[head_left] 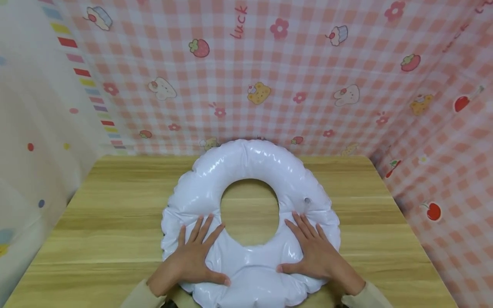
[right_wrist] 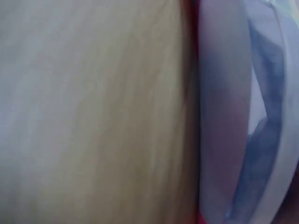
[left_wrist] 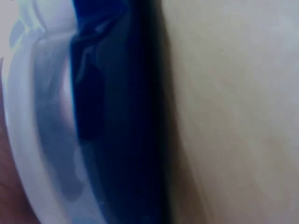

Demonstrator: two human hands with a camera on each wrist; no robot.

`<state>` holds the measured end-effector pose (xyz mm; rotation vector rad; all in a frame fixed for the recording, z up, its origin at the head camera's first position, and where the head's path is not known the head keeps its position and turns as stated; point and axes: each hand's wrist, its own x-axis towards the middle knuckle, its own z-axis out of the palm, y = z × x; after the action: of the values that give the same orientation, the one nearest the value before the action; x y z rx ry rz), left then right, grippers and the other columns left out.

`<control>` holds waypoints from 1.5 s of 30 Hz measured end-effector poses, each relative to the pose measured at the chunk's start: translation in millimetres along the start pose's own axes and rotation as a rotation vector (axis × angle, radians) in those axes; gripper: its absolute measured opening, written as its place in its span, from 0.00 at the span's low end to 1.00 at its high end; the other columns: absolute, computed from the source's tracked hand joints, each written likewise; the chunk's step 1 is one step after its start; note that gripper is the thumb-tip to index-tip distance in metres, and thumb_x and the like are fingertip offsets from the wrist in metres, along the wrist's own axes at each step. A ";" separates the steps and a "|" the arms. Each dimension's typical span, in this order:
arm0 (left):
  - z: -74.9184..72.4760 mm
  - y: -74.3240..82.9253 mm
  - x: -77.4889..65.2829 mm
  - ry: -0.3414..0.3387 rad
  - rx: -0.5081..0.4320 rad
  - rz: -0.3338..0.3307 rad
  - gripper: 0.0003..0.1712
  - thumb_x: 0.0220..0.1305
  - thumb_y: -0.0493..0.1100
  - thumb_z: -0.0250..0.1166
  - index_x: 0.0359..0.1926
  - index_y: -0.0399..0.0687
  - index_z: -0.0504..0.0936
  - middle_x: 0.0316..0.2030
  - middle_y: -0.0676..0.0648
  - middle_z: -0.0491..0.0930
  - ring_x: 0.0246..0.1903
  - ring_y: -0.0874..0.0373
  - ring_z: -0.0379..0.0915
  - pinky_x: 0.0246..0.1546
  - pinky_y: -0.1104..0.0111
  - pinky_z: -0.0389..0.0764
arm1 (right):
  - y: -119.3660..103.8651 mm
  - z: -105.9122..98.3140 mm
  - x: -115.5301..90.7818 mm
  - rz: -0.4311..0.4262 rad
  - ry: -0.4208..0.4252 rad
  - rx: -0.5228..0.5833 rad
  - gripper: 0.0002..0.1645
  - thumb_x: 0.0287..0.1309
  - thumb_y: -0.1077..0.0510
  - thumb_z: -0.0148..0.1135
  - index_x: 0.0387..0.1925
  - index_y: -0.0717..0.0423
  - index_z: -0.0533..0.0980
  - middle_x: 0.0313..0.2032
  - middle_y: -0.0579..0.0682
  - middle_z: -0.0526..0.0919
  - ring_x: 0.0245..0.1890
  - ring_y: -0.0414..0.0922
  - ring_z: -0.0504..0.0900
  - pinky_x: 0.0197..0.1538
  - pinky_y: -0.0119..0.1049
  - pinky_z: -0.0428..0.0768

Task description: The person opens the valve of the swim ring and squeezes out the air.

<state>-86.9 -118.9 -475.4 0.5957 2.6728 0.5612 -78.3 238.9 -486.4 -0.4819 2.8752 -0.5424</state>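
Note:
A white inflatable swim ring point(head_left: 250, 160) lies flat on the wooden table, puffed up, with creases along its inner and outer edges. My left hand point(head_left: 194, 259) rests on its near left part, fingers spread and straight. On the near right part my right hand point(head_left: 313, 254) presses with fingers fanned out. A small round valve point(head_left: 307, 200) shows just beyond the right fingertips. The left wrist view catches the ring's side close up, with a dark blue underside point(left_wrist: 121, 116). In the right wrist view the ring's pale edge point(right_wrist: 224, 116) stands beside the table.
The wood-grain table point(head_left: 115, 222) extends to both sides of the ring and shows through its hole. Behind it hangs a pink checked cloth point(head_left: 239, 68). A pale dotted cloth point(head_left: 34, 107) borders the left, and more checked cloth point(head_left: 454, 162) the right.

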 end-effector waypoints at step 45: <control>-105.0 -35.2 129.4 0.271 0.161 0.084 0.54 0.68 0.68 0.61 0.82 0.48 0.50 0.81 0.34 0.44 0.80 0.31 0.37 0.73 0.28 0.48 | -12.6 -71.6 162.2 -0.023 0.045 -0.073 0.56 0.65 0.28 0.58 0.82 0.48 0.50 0.82 0.64 0.33 0.82 0.63 0.33 0.80 0.66 0.44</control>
<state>-251.5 -119.7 -431.7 0.7258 2.9815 0.4814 -242.4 195.0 -433.8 -0.5208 2.9440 -0.4586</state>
